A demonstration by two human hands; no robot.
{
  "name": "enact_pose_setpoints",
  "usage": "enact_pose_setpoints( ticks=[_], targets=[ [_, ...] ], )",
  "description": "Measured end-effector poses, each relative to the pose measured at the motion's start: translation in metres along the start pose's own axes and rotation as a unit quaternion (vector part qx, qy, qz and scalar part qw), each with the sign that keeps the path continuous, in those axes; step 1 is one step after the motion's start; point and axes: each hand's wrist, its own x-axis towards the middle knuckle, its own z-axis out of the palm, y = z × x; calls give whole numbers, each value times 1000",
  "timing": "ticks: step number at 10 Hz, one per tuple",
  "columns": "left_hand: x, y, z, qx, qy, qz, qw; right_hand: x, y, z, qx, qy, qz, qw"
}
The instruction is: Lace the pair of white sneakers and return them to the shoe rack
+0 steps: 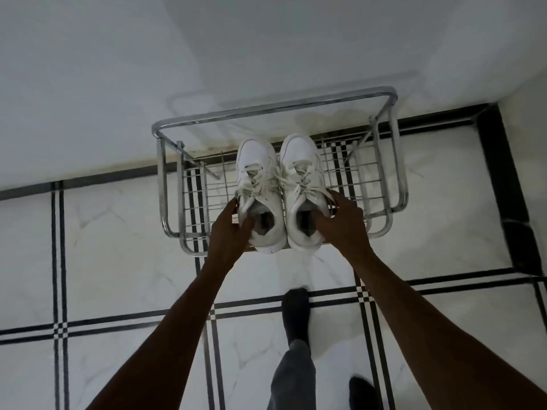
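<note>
Head view from above: we held the pair of white sneakers at their heels. Our left hand [229, 232] was wrapped around the collar of the left sneaker [260, 196], thumb at the opening and fingers on the outer side. Our right hand [340, 224] clasped the right sneaker [302, 190] the same way, thumb dipping into the mouth of the shoe. Both shoes were laced, the cream laces [278, 176] tangling loosely between them, and they lay side by side, touching, toes pointed at the wall [177, 69]. They rested on the top wire shelf of the chrome shoe rack [189, 202], heels at its front edge. We saw nothing else on that shelf. Behind the rack rose the pale wall; beneath it spread white marble floor tiles [124, 247] with black banding. Below our forearms, our dark-socked foot [294, 309] and grey trouser leg [291, 377] stood just short of the rack.
</note>
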Motion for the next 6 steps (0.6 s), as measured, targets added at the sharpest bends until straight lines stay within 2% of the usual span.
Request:
enact_pose_setpoints(
  ticks=[2,4,5,6],
  targets=[
    [10,-2,0,8,2,3,1000,8,-7,-3,-13,-18,-10,1000],
    [7,-11,-3,46,-3,22,999,9,3,-8,-30,-90,-26,995],
    [-1,-18,-7,48,7,19,999,5,-5,-9,-72,-80,-30,994],
    [-15,-2,-13,104,50,20,993,3,-13,-12,-148,-37,-57,987]
  ],
)
